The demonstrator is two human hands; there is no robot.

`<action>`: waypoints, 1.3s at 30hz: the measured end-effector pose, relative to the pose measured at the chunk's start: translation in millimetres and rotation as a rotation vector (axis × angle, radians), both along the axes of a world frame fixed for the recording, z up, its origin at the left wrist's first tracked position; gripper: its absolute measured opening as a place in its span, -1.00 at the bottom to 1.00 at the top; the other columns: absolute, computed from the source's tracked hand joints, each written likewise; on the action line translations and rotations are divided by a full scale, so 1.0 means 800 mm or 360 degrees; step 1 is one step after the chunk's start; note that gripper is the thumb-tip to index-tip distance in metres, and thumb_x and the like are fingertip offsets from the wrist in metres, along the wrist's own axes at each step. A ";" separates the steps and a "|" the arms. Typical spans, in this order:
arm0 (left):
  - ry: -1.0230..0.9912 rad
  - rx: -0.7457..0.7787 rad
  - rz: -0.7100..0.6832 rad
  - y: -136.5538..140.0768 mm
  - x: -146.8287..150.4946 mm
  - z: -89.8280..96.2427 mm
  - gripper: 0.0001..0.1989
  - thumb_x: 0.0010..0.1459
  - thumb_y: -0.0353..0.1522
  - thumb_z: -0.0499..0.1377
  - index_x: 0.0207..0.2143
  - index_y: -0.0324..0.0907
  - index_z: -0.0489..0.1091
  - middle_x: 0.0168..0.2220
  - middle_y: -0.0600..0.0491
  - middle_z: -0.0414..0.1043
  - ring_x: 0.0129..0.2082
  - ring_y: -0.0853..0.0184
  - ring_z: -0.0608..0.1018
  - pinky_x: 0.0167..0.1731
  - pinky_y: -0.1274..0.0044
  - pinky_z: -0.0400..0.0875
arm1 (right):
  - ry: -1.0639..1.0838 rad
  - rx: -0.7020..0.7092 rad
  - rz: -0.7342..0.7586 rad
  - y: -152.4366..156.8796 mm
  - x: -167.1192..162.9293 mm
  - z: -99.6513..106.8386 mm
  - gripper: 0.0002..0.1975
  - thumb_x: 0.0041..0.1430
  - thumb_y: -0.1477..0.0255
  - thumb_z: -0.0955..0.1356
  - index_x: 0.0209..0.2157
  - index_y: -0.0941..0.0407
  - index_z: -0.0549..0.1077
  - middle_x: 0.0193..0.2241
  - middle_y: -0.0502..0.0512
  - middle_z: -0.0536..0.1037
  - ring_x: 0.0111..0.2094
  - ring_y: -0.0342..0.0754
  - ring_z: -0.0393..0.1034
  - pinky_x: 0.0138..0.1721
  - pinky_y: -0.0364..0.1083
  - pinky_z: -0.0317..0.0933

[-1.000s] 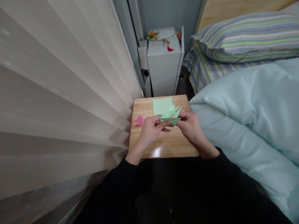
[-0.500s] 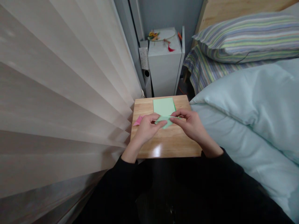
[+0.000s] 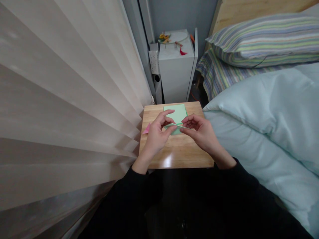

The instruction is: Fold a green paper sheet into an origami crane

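A folded piece of light green paper (image 3: 176, 130) is held between both hands, above a small wooden table (image 3: 184, 149). My left hand (image 3: 158, 131) pinches its left part, with the index finger raised away from the sheet. On the other side, my right hand (image 3: 199, 129) grips the paper between thumb and curled fingers. Just behind lies a stack of light green paper squares (image 3: 178, 113), partly covered by my left fingers. A pink folded paper piece (image 3: 146, 128) rests at the table's left, half hidden by my left hand.
Pale pleated curtains (image 3: 74, 99) hang close on the left. A white cabinet (image 3: 175, 76) with small ornaments stands behind the table. To the right, a bed carries a light blue quilt (image 3: 269, 109) and a striped pillow (image 3: 269, 39).
My left index finger has lifted off the paper and the hand has opened somewhat. The green paper has tilted, so its upper edge shows thinner. My right hand keeps its grip.
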State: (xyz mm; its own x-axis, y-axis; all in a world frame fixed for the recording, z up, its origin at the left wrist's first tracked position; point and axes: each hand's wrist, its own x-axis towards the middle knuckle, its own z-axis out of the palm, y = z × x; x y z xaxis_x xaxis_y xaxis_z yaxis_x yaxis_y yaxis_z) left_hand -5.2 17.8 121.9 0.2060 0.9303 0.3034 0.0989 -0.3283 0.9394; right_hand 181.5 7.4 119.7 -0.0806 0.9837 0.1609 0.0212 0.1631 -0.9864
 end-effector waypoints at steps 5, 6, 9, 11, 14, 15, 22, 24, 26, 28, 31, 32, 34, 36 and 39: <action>0.0252 0.0225 0.0084 -0.003 -0.001 -0.002 -0.53 0.15 -0.52 0.31 0.09 -0.02 0.45 -0.30 0.13 0.50 -0.18 0.30 0.57 0.09 0.35 0.41 | -0.0439 0.0352 -0.0127 -0.005 0.001 0.005 -0.81 0.11 0.54 0.45 -0.23 0.04 0.49 -0.35 -0.01 0.60 -0.26 -0.01 0.48 -0.13 0.03 0.28; 0.0293 0.0276 0.0103 -0.003 -0.001 -0.002 -0.54 0.15 -0.52 0.31 0.08 -0.01 0.46 -0.30 0.12 0.51 -0.14 0.28 0.57 0.12 0.32 0.39 | -0.0496 0.0408 -0.0137 -0.006 0.001 0.006 -0.80 0.12 0.57 0.43 -0.22 0.03 0.49 -0.34 -0.01 0.60 -0.24 0.00 0.49 -0.10 0.04 0.28; 0.0411 0.0400 0.0163 -0.005 0.000 0.001 -0.55 0.15 -0.52 0.33 0.06 0.01 0.47 -0.31 0.11 0.54 -0.10 0.23 0.57 0.13 0.28 0.39 | -0.0619 0.0532 -0.0181 -0.009 0.000 0.007 -0.77 0.12 0.61 0.40 -0.22 0.02 0.48 -0.34 0.00 0.61 -0.20 0.05 0.50 -0.05 0.08 0.24; 0.0470 0.0459 0.0207 -0.007 0.001 0.004 -0.55 0.13 -0.54 0.34 0.05 0.00 0.48 -0.34 0.12 0.53 -0.13 0.23 0.57 0.07 0.30 0.41 | -0.0694 0.0603 -0.0223 -0.010 -0.001 0.008 -0.76 0.12 0.63 0.40 -0.22 0.01 0.49 -0.35 0.00 0.61 -0.19 0.07 0.50 -0.05 0.09 0.21; 0.0495 0.0531 0.0252 -0.007 0.000 0.006 -0.63 0.12 -0.55 0.35 -0.05 -0.03 0.52 -0.37 0.13 0.51 -0.22 0.27 0.57 -0.05 0.37 0.43 | -0.0764 0.0688 -0.0271 -0.009 0.001 0.007 -0.78 0.14 0.62 0.43 -0.24 0.01 0.49 -0.36 -0.01 0.61 -0.19 0.07 0.49 -0.05 0.10 0.17; 0.0476 0.0543 0.0251 -0.007 -0.001 0.006 -0.68 0.12 -0.55 0.35 -0.10 -0.05 0.54 -0.35 0.13 0.52 -0.26 0.30 0.57 -0.09 0.40 0.44 | -0.0779 0.0697 -0.0290 -0.008 0.002 0.006 -0.81 0.15 0.59 0.44 -0.26 0.01 0.49 -0.36 -0.01 0.61 -0.20 0.07 0.48 -0.05 0.10 0.17; 0.0228 0.0281 0.0253 -0.003 -0.004 0.005 -0.87 0.14 -0.49 0.35 -0.26 -0.12 0.57 -0.32 0.09 0.53 -0.39 0.42 0.54 -0.42 0.59 0.40 | -0.0587 0.0633 -0.0315 -0.001 0.008 0.002 -0.88 0.19 0.45 0.50 -0.32 0.01 0.50 -0.29 0.04 0.58 -0.19 0.07 0.48 -0.09 0.08 0.30; 0.0247 0.0345 0.0236 -0.004 -0.003 0.007 -0.89 0.16 -0.49 0.34 -0.28 -0.12 0.58 -0.34 0.09 0.51 -0.38 0.42 0.54 -0.39 0.59 0.42 | -0.0539 0.0656 -0.0281 -0.001 0.008 0.003 -0.89 0.20 0.47 0.49 -0.34 0.01 0.50 -0.33 0.03 0.58 -0.21 0.05 0.48 -0.10 0.06 0.31; 0.0299 0.0445 0.0207 -0.005 -0.001 0.010 -0.93 0.17 -0.46 0.35 -0.30 -0.12 0.59 -0.36 0.08 0.50 -0.35 0.40 0.54 -0.34 0.56 0.46 | -0.0530 0.0663 -0.0266 -0.003 0.006 0.006 -0.88 0.21 0.48 0.48 -0.36 0.01 0.50 -0.36 0.02 0.59 -0.24 0.04 0.48 -0.13 0.05 0.32; 0.0338 0.0513 0.0181 -0.007 0.001 0.013 -0.96 0.16 -0.41 0.38 -0.30 -0.10 0.61 -0.34 0.07 0.52 -0.32 0.37 0.56 -0.29 0.51 0.50 | -0.0536 0.0651 -0.0262 -0.004 0.004 0.008 -0.87 0.22 0.47 0.47 -0.39 0.01 0.50 -0.39 0.01 0.58 -0.27 0.03 0.47 -0.17 0.04 0.32; 0.0312 0.0546 0.0145 -0.010 0.006 0.015 -0.96 0.16 -0.37 0.40 -0.30 -0.09 0.63 -0.27 0.03 0.57 -0.25 0.32 0.61 -0.22 0.46 0.54 | -0.0523 0.0635 -0.0219 -0.006 0.001 0.010 -0.85 0.22 0.46 0.46 -0.42 0.01 0.49 -0.43 0.01 0.57 -0.32 0.01 0.43 -0.24 0.02 0.31; 0.0290 0.0553 0.0134 -0.010 0.007 0.014 -0.98 0.17 -0.37 0.39 -0.31 -0.09 0.63 -0.26 0.03 0.59 -0.24 0.32 0.62 -0.21 0.46 0.55 | -0.0516 0.0634 -0.0200 -0.007 0.000 0.010 -0.86 0.22 0.47 0.46 -0.42 0.01 0.50 -0.43 0.01 0.57 -0.33 0.00 0.42 -0.25 0.01 0.30; 0.0229 0.0588 0.0126 -0.011 0.008 0.013 -0.97 0.19 -0.38 0.38 -0.34 -0.09 0.63 -0.28 0.03 0.60 -0.25 0.32 0.63 -0.19 0.45 0.55 | -0.0505 0.0630 -0.0171 -0.007 -0.001 0.009 -0.87 0.22 0.49 0.46 -0.41 0.01 0.51 -0.42 0.01 0.57 -0.33 -0.01 0.42 -0.25 0.00 0.31; 0.0180 0.0636 0.0152 -0.010 0.007 0.009 -0.94 0.21 -0.38 0.37 -0.36 -0.10 0.63 -0.30 0.03 0.60 -0.27 0.33 0.63 -0.19 0.44 0.56 | -0.0479 0.0606 -0.0167 -0.009 -0.001 0.010 -0.89 0.22 0.49 0.46 -0.39 0.02 0.52 -0.41 0.01 0.57 -0.33 -0.02 0.43 -0.25 -0.01 0.32; 0.0193 0.0682 0.0266 -0.007 0.005 0.004 -0.93 0.22 -0.38 0.35 -0.36 -0.10 0.62 -0.29 0.02 0.59 -0.22 0.30 0.64 -0.12 0.39 0.58 | -0.0343 0.0442 -0.0118 -0.012 -0.002 0.012 -0.97 0.23 0.43 0.47 -0.31 0.03 0.55 -0.36 0.02 0.61 -0.34 -0.04 0.47 -0.25 -0.01 0.36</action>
